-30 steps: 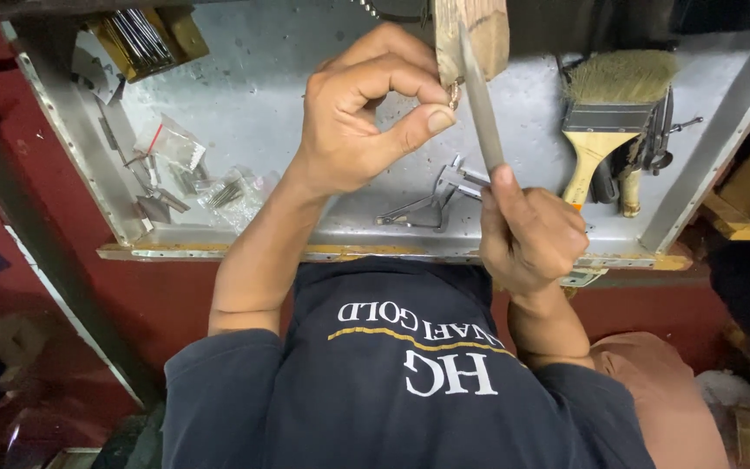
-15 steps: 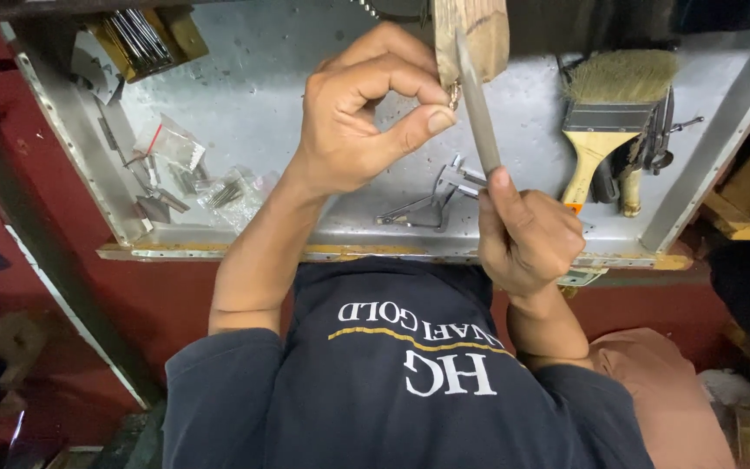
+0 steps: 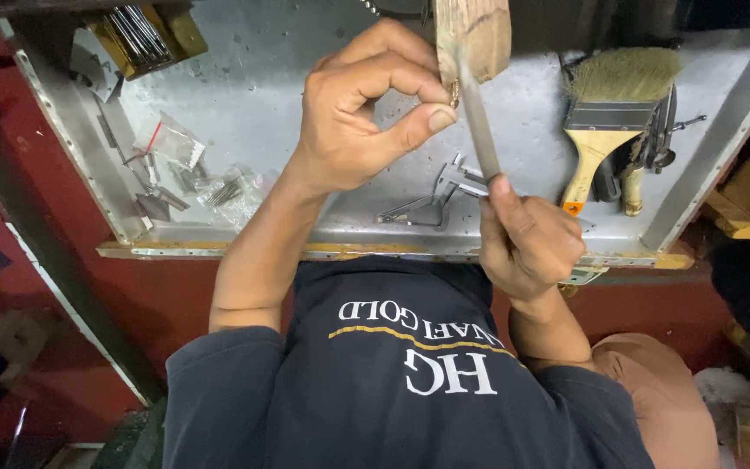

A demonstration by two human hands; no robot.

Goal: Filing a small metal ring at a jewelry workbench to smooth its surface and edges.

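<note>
My left hand (image 3: 358, 122) pinches a small gold-coloured piece (image 3: 454, 94) between thumb and forefinger and presses it against the lower edge of a wooden bench peg (image 3: 475, 35). My right hand (image 3: 527, 243) grips the lower end of a slim grey metal file (image 3: 477, 130). The file slants up to the peg, its tip lying beside the gold piece. Both hands are over a grey metal work tray (image 3: 245, 104).
A flat paintbrush (image 3: 605, 113) with a yellow handle lies at the tray's right, dark metal tools beside it. Metal callipers (image 3: 427, 204) rest under the hands. Small plastic bags (image 3: 219, 187) lie at the left. A wooden box (image 3: 141, 30) holds thin metal rods.
The file has shifted slightly along the peg's edge in my right hand. My left hand has stayed pinched on the small piece.
</note>
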